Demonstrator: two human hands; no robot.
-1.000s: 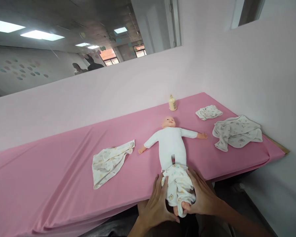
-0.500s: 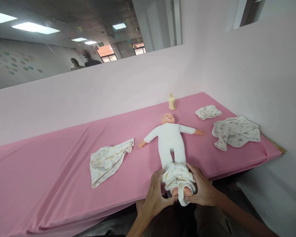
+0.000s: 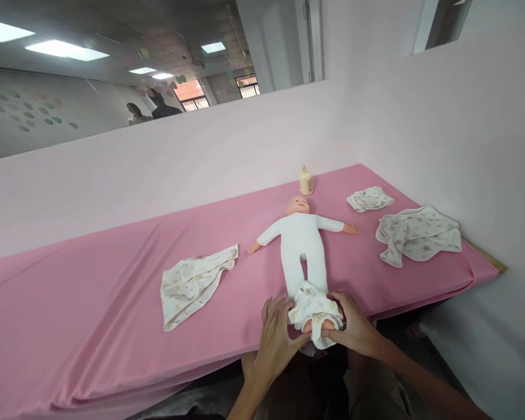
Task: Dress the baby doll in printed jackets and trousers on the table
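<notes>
A baby doll (image 3: 305,240) in a white bodysuit lies on its back, arms spread out, legs pointing at me. Patterned white baby pants (image 3: 311,303) are bunched around its lower legs, and its bare feet show through the leg openings. My left hand (image 3: 275,333) grips the pants from the left, its thumb by one foot and its fingers up the side. On the opposite side my right hand (image 3: 357,329) holds them with the thumb near the other foot and the fingertips at the upper edge.
Pink sheeting (image 3: 126,291) covers the table. A patterned cloth garment (image 3: 196,286) lies left of the doll; a folded one (image 3: 370,199) and a spread one (image 3: 420,233) lie right. Behind the head stands a pump bottle (image 3: 306,182). A mirror (image 3: 114,70) reflects people.
Both hands and the pants have moved slightly up and away from me. The doll has shifted a little toward the wall, with its arms tilting slightly.
</notes>
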